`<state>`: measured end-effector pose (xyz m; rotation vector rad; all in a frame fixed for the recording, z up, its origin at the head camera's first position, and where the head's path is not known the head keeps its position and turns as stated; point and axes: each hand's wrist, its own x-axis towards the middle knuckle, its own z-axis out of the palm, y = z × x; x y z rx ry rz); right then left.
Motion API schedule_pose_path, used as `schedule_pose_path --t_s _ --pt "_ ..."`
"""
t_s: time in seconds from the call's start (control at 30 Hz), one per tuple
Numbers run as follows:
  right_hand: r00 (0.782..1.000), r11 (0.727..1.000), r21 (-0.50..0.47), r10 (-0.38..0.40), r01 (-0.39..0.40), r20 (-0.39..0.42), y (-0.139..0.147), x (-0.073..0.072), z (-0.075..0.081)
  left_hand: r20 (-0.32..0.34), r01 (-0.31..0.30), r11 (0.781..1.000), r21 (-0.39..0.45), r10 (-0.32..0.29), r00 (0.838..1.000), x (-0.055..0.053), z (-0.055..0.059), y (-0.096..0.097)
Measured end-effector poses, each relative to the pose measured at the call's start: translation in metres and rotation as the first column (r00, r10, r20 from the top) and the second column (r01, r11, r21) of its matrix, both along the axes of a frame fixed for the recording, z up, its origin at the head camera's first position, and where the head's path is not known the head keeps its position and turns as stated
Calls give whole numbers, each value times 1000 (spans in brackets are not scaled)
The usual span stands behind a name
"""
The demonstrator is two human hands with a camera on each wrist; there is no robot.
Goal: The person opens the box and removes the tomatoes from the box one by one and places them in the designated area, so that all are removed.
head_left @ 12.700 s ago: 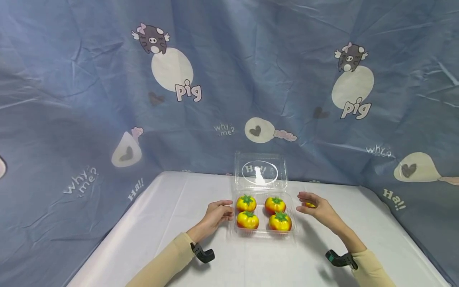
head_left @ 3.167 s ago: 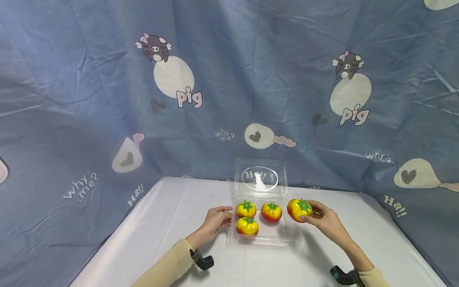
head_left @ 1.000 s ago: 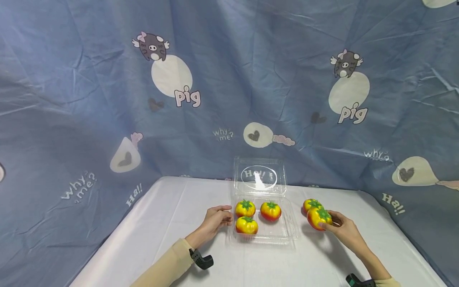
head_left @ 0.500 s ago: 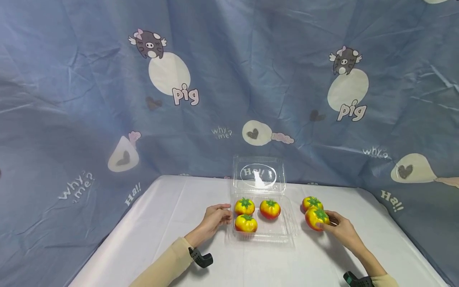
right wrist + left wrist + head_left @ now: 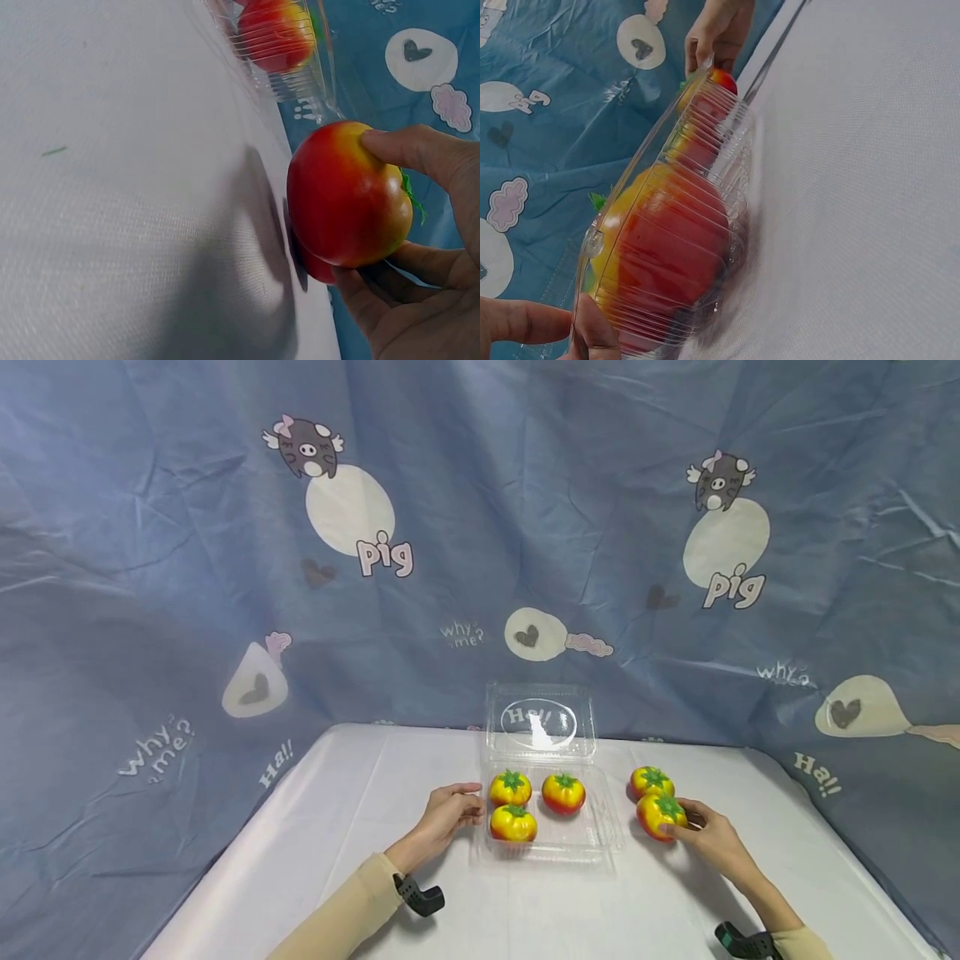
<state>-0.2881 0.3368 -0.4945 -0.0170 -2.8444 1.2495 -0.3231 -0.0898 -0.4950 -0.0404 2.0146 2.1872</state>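
An open clear plastic clamshell box [image 5: 592, 827] holds three artificial tomatoes, yellow-red with green leafy tops: a back-left tomato [image 5: 510, 788], a front-left tomato [image 5: 513, 824] and a back-right tomato [image 5: 563, 794]. At the box's left side, my left hand [image 5: 446, 814] pinches the rim between thumb and finger, as the left wrist view shows. My right hand [image 5: 712, 837] grips another tomato [image 5: 346, 196] by its sides, close over the cloth right of the box. Just behind it in the head view sits one more tomato [image 5: 649, 779], partly hidden by the held one.
The box's lid [image 5: 540, 723] stands raised at the back, toward the blue printed curtain [image 5: 450, 527]. A white cloth [image 5: 540, 910] covers the table. A small green scrap [image 5: 55, 151] lies on the cloth in the right wrist view.
Since the oldest frame, the front-right tomato has left the box; my right hand has carried it right, beside the loose tomato. Over the last second it shifted slightly. My left hand stays put.
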Motion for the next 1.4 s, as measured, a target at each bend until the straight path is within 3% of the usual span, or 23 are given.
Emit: schedule_pose_path --t_s 0.47,0.77,1.03,1.1,1.4 --pt "1000 1000 7 1 -1 3 0 -3 -2 1 38 999 19 -38 999 8 17 -3" --pt "1000 1000 18 -12 12 9 3 -3 -5 0 5 1000 17 -5 1000 -1 4 1" --pt "1000 1000 18 -17 17 21 3 -5 -7 -2 24 999 21 -24 1000 1 10 0" --pt "1000 1000 18 -18 18 25 2 -5 -7 -5 24 999 27 -24 1000 -3 3 0" --pt "999 1000 8 -30 30 35 4 -6 -10 -3 14 1000 26 -14 1000 -1 2 0"
